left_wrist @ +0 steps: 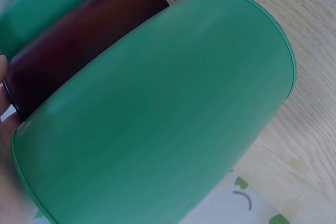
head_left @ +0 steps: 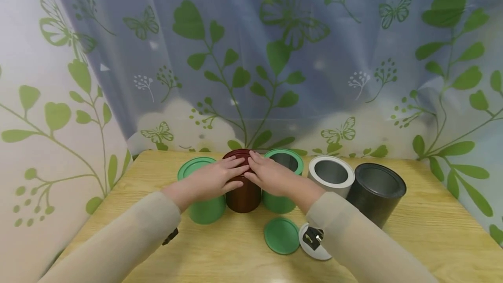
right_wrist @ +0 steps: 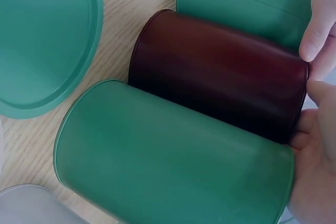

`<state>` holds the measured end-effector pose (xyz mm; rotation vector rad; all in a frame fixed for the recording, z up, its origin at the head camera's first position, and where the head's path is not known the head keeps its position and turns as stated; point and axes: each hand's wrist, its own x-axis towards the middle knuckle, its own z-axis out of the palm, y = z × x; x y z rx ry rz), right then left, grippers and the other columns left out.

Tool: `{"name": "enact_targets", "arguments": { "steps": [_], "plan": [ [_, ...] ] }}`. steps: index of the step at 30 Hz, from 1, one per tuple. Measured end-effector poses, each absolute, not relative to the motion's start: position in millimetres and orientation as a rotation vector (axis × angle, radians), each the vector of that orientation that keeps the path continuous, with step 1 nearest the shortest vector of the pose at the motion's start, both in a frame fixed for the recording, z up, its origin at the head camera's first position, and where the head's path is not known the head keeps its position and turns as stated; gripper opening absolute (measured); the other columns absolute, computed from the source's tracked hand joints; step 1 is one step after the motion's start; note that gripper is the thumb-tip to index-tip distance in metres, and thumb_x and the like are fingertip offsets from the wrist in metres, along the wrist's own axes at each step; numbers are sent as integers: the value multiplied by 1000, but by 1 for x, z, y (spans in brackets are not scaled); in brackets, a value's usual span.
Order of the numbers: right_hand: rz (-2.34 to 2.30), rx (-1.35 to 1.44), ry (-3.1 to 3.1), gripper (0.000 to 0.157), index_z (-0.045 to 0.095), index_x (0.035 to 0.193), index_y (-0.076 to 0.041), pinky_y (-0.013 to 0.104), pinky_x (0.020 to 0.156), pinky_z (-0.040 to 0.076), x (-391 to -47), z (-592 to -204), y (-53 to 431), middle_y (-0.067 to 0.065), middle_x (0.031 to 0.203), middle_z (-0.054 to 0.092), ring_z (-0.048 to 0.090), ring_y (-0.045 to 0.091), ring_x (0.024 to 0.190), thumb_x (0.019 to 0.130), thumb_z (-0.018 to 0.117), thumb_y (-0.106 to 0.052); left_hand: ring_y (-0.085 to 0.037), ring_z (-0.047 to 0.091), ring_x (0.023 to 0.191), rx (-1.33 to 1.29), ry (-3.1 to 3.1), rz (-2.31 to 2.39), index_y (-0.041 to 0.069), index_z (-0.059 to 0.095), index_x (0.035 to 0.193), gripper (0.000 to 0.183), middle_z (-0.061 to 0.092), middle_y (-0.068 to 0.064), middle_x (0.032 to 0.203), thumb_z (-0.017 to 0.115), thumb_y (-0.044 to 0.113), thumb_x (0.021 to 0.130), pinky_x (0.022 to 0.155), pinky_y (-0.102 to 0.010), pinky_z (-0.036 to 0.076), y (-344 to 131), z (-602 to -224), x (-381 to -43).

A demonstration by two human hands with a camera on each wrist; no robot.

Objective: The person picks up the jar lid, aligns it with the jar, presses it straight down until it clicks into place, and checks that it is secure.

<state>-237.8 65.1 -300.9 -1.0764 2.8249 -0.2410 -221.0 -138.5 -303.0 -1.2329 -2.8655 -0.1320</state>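
A dark red canister (head_left: pixel 242 200) stands upright between two green ones. Both hands lie over its top with fingers extended: the left hand (head_left: pixel 216 177) from the left, the right hand (head_left: pixel 273 176) from the right, their fingertips meeting above it. Their fingers hide most of the red top. The left forearm and hand pass over the lidded green canister (head_left: pixel 206 211); its side fills much of the left wrist view. Under the right hand is the second green canister (head_left: pixel 280 204), its top uncovered. In the right wrist view, fingers rest at the end of the red canister (right_wrist: pixel 215 72).
To the right stand a white canister (head_left: pixel 342 190) and a black canister (head_left: pixel 375 206), both uncovered. A green lid (head_left: pixel 281 236) and a white lid (head_left: pixel 308 250) lie flat in front, the white one partly behind the right sleeve. Behind the wooden table (head_left: pixel 220 257) hangs a leaf-patterned curtain (head_left: pixel 243 34).
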Motion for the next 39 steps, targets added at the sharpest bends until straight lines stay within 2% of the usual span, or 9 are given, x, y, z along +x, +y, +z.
{"name": "enact_targets", "arguments": {
  "steps": [15, 31, 39],
  "plan": [
    [-214, -1032, 2837, 57, 25, 145, 3, 42, 111, 19, -234, -304, 78, 19, 152, 15, 13, 29, 140, 103, 29, -35, -31, 25, 136, -1249, -2900, -123, 7, 39, 142, 54, 30, -16, 148, 49, 36, 97, 108, -45, 26, -121, -305, -225],
    [-86, -1046, 2826, 58, 21, 147, -1, 34, 112, 15, -238, -293, 54, 15, 153, 13, 11, 23, 141, 103, 28, -38, -36, 28, 134, -1154, -2877, -151, 3, 39, 141, 58, 32, -20, 146, 52, 36, 95, 105, -50, 27, -141, -304, -222],
    [-69, -993, 2825, 59, 19, 148, -3, 33, 112, 15, -241, -294, 66, 14, 154, 11, 9, 22, 141, 102, 28, -39, -37, 26, 134, -1061, -2885, -222, 4, 38, 142, 55, 30, -19, 147, 39, 39, 100, 106, -52, 26, -128, -307, -228]
  ]
}}
